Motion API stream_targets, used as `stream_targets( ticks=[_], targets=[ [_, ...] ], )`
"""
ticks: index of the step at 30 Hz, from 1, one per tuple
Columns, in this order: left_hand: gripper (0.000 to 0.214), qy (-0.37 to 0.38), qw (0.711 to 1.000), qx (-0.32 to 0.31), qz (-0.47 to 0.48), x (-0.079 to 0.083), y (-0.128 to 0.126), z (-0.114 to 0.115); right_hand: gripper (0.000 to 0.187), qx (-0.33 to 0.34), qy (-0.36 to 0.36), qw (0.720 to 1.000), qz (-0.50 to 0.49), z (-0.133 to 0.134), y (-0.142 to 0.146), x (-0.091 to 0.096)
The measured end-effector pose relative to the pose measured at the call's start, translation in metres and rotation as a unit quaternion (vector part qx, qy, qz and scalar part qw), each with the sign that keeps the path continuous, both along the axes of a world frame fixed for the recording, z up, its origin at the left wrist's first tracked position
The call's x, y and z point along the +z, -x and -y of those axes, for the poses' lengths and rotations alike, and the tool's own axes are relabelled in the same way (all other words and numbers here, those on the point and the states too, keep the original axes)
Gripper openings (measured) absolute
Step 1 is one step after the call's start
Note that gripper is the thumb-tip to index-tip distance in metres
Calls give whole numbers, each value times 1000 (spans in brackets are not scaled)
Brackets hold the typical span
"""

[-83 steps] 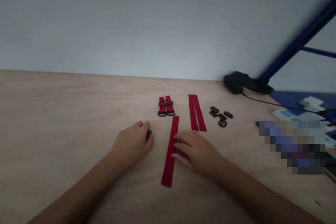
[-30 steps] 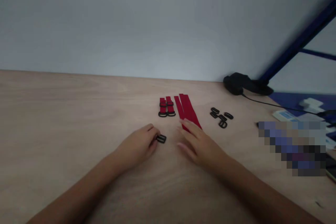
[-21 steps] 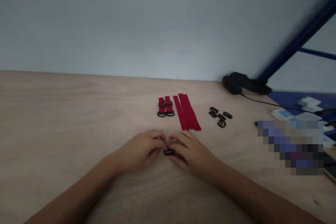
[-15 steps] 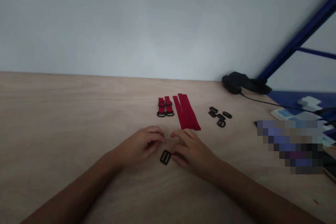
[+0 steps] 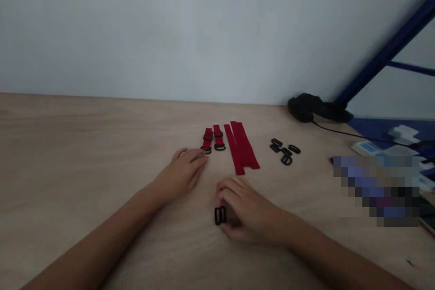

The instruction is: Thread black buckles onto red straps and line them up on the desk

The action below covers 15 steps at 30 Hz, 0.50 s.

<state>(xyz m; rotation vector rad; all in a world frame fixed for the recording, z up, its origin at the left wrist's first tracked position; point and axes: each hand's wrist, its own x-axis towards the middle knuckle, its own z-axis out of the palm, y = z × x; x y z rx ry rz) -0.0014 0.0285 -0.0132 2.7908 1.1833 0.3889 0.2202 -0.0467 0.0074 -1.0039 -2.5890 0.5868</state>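
My right hand [image 5: 246, 210] is curled on the wooden table [image 5: 84, 145], its fingers pinched on a black plastic slide buckle [image 5: 219, 215]. My left hand [image 5: 183, 172] lies flat with fingers stretched out, its fingertips touching the near end of the left one of two short red straps with black rings [image 5: 213, 139]. Just right of these lie three long red webbing strips [image 5: 240, 146] side by side.
A small heap of black buckles and rings [image 5: 284, 151] lies right of the strips. A black device with a cable [image 5: 311, 108] sits by the wall. Blue frame bars [image 5: 384, 54] and papers [image 5: 374, 148] fill the right side.
The third red strip was pushed up beside the other two. The buckle passed from my left hand to my right, which drew it nearer. My left hand reached forward to the short straps.
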Motion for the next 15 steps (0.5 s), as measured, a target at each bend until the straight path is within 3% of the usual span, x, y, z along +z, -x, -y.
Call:
stream_targets(
  ticks=[4, 6, 9, 12, 15],
  targets=[
    [35, -16, 999, 41, 8, 5, 0, -1, 10, 39, 31, 996, -69, -3, -1, 0],
    [33, -15, 998, 56, 2, 6, 1, -2, 5, 16, 27, 993, -118, -7, -4, 1],
    [32, -3, 998, 65, -3, 7, 3, -3, 7, -135, -31, 974, -178, -21, -22, 3],
    [32, 12, 998, 57, 4, 6, 4, -3, 19, -333, -120, 921, -162, -44, -57, 6],
    [33, 9, 998, 55, 26, 6, 3, -2, 25, -432, -94, 893, -84, -67, -95, 4]
  ],
)
